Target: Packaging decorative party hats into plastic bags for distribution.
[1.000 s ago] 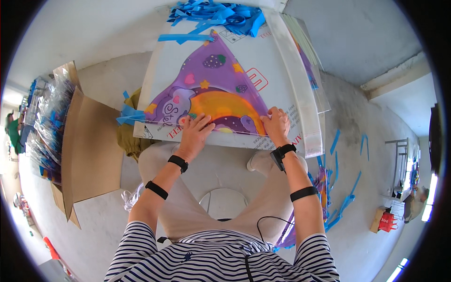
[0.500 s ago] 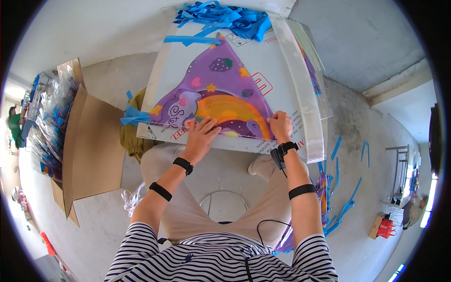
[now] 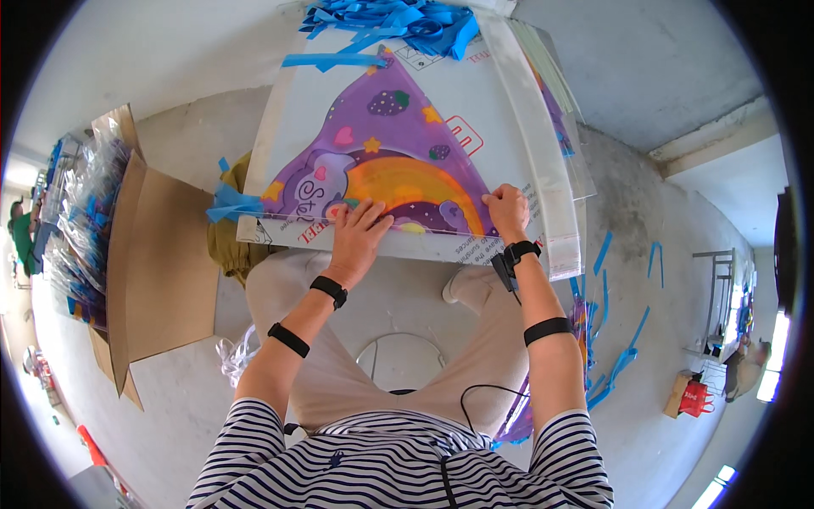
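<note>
A purple triangular printed sheet (image 3: 397,144) with a yellow-orange rainbow, strawberries and stars lies on a white board (image 3: 284,110) in front of me. My left hand (image 3: 356,239) rests on its near edge with the fingers stretched out. At the sheet's near right corner, my right hand (image 3: 508,212) has thumb and fingers pinched together on the edge. A blue strip (image 3: 332,60) lies by the sheet's far tip, and another blue strip (image 3: 234,204) sticks out past its left corner.
A heap of blue strips (image 3: 415,24) is at the board's far end. Clear plastic film (image 3: 543,161) lies along its right side. On the left stands an open cardboard box (image 3: 161,254) of clear-wrapped pieces. Blue strips (image 3: 623,365) litter the floor at right.
The board and sheet appear slightly higher and further left in the picture. Both hands keep nearly the same places on the sheet's near edge.
</note>
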`<state>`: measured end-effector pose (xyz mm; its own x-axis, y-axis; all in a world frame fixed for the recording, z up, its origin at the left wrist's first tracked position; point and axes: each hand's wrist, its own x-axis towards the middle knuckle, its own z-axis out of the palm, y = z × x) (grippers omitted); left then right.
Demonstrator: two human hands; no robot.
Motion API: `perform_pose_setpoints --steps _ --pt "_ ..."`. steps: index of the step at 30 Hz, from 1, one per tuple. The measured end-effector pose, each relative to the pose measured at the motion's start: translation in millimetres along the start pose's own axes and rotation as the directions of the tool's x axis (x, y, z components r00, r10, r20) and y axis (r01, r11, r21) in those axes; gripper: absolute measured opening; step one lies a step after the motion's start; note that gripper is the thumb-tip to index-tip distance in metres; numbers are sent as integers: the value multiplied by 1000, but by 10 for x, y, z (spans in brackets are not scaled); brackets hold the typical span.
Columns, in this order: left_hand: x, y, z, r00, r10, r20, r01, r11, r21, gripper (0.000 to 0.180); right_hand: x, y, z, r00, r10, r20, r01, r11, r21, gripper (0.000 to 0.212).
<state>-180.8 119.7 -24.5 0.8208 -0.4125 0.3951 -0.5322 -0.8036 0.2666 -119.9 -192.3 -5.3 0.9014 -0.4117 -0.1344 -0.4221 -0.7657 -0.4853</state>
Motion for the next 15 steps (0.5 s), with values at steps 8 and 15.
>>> perform_pose_setpoints --steps 8,15 --pt "28 15 7 1000 -7 -7 6 999 -31 32 32 12 -31 998 -5 68 7 1000 -22 22" --pt "28 5 -6 1000 -16 5 16 999 -43 29 2 -40 -77 995 14 96 -15 1000 11 24"
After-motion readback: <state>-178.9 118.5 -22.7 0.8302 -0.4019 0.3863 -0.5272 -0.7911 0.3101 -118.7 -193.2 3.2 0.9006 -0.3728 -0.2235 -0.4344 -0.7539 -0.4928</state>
